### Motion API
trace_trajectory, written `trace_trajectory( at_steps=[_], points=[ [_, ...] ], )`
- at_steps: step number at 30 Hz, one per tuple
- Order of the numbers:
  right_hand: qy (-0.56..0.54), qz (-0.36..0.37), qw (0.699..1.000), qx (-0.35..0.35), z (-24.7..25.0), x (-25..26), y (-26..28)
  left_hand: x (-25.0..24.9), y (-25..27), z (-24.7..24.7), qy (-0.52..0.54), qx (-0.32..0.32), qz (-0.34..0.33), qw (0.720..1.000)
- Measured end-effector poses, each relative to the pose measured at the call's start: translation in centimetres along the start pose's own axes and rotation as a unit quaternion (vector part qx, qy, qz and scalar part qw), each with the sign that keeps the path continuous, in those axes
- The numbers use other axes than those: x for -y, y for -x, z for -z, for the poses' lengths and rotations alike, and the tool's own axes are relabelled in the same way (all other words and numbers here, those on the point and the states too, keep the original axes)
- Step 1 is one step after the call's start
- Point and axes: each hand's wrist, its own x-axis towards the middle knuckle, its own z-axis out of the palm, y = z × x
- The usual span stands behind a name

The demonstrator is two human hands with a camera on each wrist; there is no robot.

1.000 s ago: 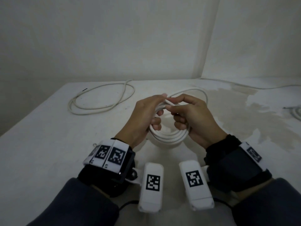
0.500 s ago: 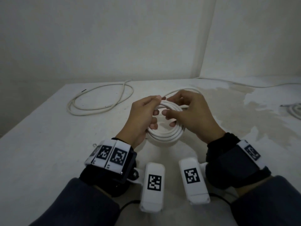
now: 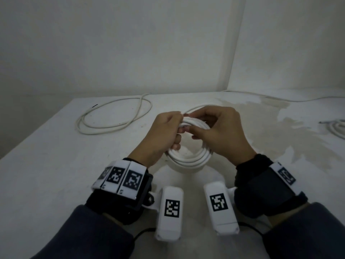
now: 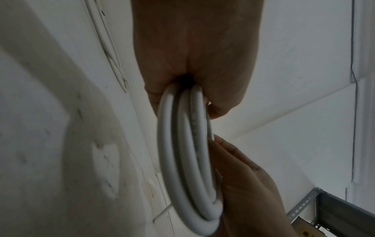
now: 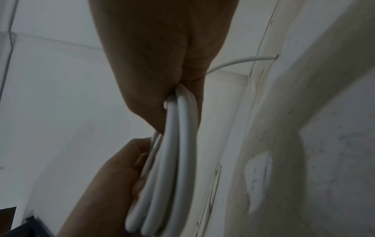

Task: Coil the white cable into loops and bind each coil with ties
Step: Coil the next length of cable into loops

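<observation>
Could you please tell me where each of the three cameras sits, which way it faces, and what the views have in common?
Head: worn on the head, looking forward and down at the table; shows both forearms, the left hand and right hand gripping the white cable coil.
Left wrist: looks along the left hand at the coil; the right hand shows below.
Right wrist: looks along the right hand at the coil; the left hand shows below.
Shared: all three show both hands and the coil.

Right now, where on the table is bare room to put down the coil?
Bare surface lies at the near left of the table, below the loose cable loop. Also the stained patch right of the right hand. Crowded: far left, and the right edge by another coil.
</observation>
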Motion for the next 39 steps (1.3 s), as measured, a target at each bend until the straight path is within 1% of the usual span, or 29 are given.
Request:
trace_trajectory(
  at_steps=[3,5,7,9,13,14,16,17,19,21,23,25,27,32,34,37,39],
  points=[
    [-0.009,-0.006,1.000,-0.015,0.3,0.0,-0.1,-0.1,-0.3,0.1,-0.013,-0.005,-0.012,1.000],
    [0.023,0.010,1.000,-0.003,0.4,0.0,0.0,-0.1,-0.3,0.1,-0.030,-0.009,-0.023,0.999],
    [0.050,0.002,0.999,0.000,0.3,0.1,-0.1,-0.1,-0.1,0.2,-0.039,-0.015,-0.034,0.999],
    [0.081,-0.001,0.996,-0.023,0.4,0.0,-0.2,-0.3,0.0,0.3,-0.039,-0.017,-0.050,0.998],
    [0.192,0.042,0.976,-0.089,0.6,-0.2,-0.2,-0.5,0.2,0.3,-0.034,-0.028,-0.078,0.996],
    [0.213,0.046,0.971,-0.097,0.7,-0.2,-0.2,-0.6,0.2,0.2,-0.032,-0.028,-0.085,0.995],
    [0.223,0.045,0.970,-0.087,0.8,0.0,-0.2,-0.6,0.3,0.1,-0.040,-0.029,-0.107,0.993],
    [0.197,0.052,0.976,-0.074,0.8,0.1,-0.3,-0.6,0.3,0.1,-0.051,-0.035,-0.122,0.991],
    [0.113,0.058,0.990,-0.057,0.9,0.6,-0.4,-0.7,0.3,0.0,-0.063,-0.055,-0.152,0.985],
    [0.017,0.039,0.998,-0.050,1.2,1.2,-0.7,-1.0,0.3,0.1,-0.027,-0.075,-0.173,0.982],
    [-0.107,0.020,0.994,-0.024,1.9,1.7,-1.0,-1.7,0.4,0.4,0.032,-0.098,-0.183,0.978],
    [-0.207,-0.010,0.978,0.018,2.4,2.0,-1.1,-2.2,0.4,0.8,0.078,-0.130,-0.191,0.970],
    [-0.278,-0.064,0.957,0.046,2.3,2.2,-1.1,-2.3,0.3,1.1,0.110,-0.164,-0.197,0.960],
    [-0.339,-0.145,0.928,0.049,1.0,2.3,-0.8,-1.5,0.3,0.9,0.145,-0.223,-0.178,0.947],
    [-0.382,-0.184,0.904,0.061,0.6,2.5,-0.6,-1.1,0.1,0.7,0.135,-0.242,-0.174,0.945],
    [-0.450,-0.238,0.857,0.079,0.0,3.0,-0.2,-0.4,0.1,0.2,0.127,-0.267,-0.159,0.942],
    [-0.460,-0.255,0.846,0.082,-0.4,2.9,0.0,-0.2,0.1,0.0,0.133,-0.281,-0.146,0.939]
  ],
)
